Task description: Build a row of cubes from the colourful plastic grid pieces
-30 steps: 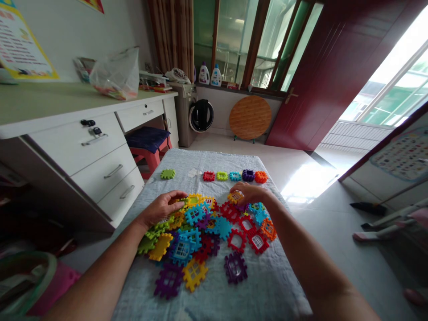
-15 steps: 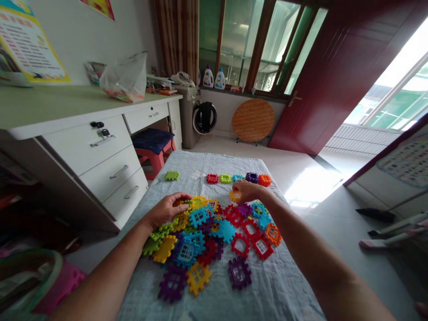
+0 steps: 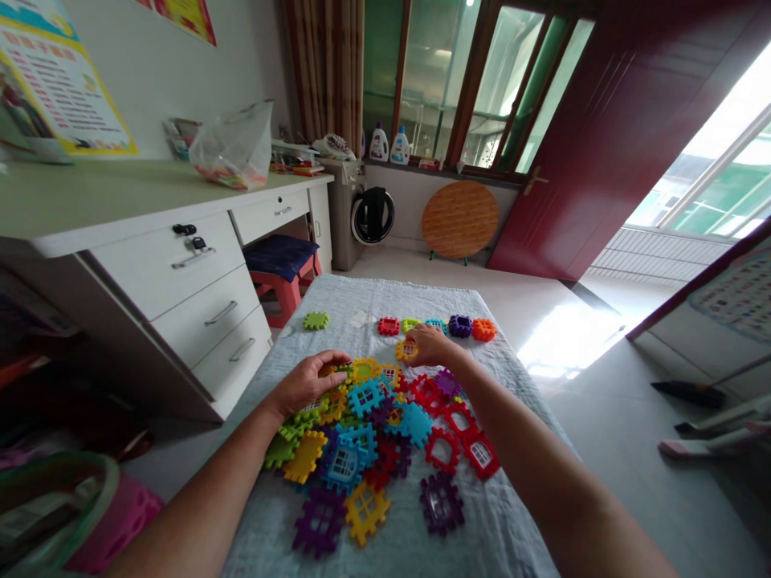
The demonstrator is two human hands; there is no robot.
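A heap of colourful interlocking plastic tiles (image 3: pixel 373 433) lies on a table covered with a pale blue cloth (image 3: pixel 482 522). My right hand (image 3: pixel 430 347) pinches a yellow-orange tile (image 3: pixel 406 350) just above the heap's far edge. My left hand (image 3: pixel 310 384) rests on the heap's left side, fingers curled over yellow and green tiles. Beyond the heap, a row of tiles (image 3: pixel 437 326) in red, green, blue, purple and orange lies across the cloth. A single green tile (image 3: pixel 316 320) lies apart at the far left.
A white desk with drawers (image 3: pixel 181 273) stands close on the left, with a clear plastic bag (image 3: pixel 234 148) on top. A red stool with a blue cushion (image 3: pixel 280 265) sits under it. A washing machine (image 3: pixel 361 213), a round wooden board (image 3: pixel 459 218) and a dark red door (image 3: pixel 602 136) are behind.
My right hand has lifted the yellow-orange tile off the heap and carried it left and away from me, towards the row. My left hand stays on the heap.
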